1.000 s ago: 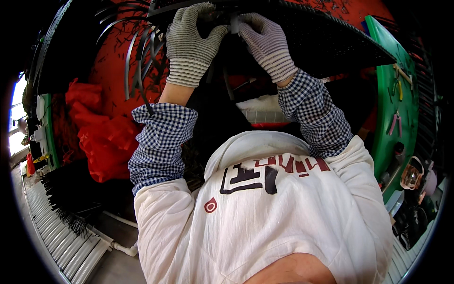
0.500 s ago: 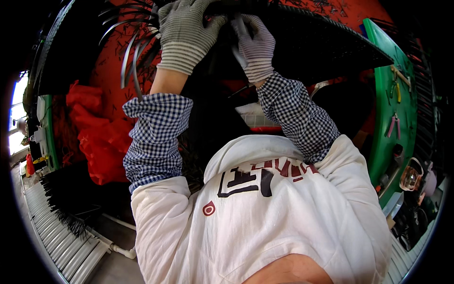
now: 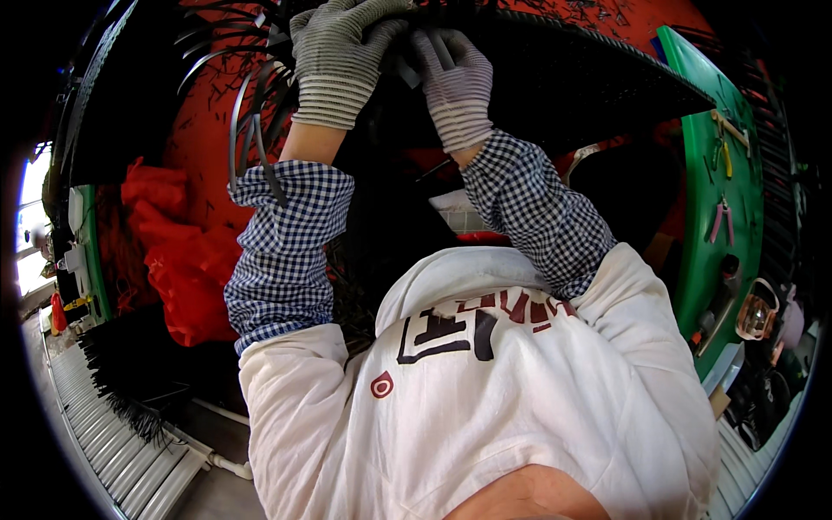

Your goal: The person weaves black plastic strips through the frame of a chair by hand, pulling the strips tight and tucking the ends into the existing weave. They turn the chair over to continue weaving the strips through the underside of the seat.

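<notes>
Both my hands wear striped grey knit gloves at the top of the view. My left hand [image 3: 340, 65] has its fingers curled over the black work at the upper edge; what they grip is hidden in the dark. Close to its right, my right hand [image 3: 457, 87] pinches a flat grey-black strip [image 3: 443, 52] between thumb and fingers. Long curved black strips [image 3: 245, 130] fan out left of my left hand and droop over its checked sleeve. A black woven panel [image 3: 572, 82] stretches right from my hands.
Red cloth [image 3: 186, 260] lies bunched at the left. A green board [image 3: 706, 156] at the right carries pink-handled pliers [image 3: 721, 223], yellow-handled pliers [image 3: 726, 159] and a hammer [image 3: 731, 128]. Dark offcuts litter the red surface [image 3: 208, 113]. White rollers [image 3: 130, 459] run along the lower left.
My right hand has shifted slightly up and left, nearer my left hand, and the strip in it has turned. The loose strips at the left have swung a little.
</notes>
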The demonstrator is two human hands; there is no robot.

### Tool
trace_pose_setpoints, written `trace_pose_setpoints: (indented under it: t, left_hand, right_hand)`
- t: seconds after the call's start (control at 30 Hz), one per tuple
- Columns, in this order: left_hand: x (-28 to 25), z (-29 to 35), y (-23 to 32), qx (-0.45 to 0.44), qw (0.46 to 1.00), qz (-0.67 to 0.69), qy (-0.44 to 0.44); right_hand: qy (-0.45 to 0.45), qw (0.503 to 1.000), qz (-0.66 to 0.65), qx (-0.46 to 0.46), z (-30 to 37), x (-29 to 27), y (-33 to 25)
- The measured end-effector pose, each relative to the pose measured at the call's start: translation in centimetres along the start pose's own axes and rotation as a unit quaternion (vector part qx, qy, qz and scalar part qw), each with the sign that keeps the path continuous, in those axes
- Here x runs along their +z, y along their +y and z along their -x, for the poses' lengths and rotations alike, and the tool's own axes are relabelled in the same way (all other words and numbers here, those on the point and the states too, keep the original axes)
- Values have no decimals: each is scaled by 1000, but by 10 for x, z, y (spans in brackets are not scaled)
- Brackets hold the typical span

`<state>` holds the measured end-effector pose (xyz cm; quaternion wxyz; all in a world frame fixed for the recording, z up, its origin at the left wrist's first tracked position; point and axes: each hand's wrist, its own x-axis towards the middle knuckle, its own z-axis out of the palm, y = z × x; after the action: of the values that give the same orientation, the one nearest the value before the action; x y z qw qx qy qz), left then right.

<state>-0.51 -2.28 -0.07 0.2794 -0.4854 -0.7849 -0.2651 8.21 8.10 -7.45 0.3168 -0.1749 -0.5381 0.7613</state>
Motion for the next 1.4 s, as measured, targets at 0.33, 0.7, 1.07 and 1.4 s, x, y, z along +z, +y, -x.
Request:
trace_pose_setpoints:
  t: [0.33, 0.7, 1.07, 1.4]
  left_hand:
    - [1, 3, 3, -25, 1000, -5, 11]
    - [-1, -31, -7, -170, 882, 417, 140]
    - [-17, -46, -17, -139, 952, 273, 4]
    - [-1, -6, -75, -147, 952, 101, -249]
  right_hand:
    - [-4, 996, 65, -65, -2, -10, 5]
    - [-11, 974, 150, -168, 9, -27, 11]
    - [-78, 891, 271, -355, 10, -86, -6]
    - [67, 648, 525, -547, -59, -126, -79]
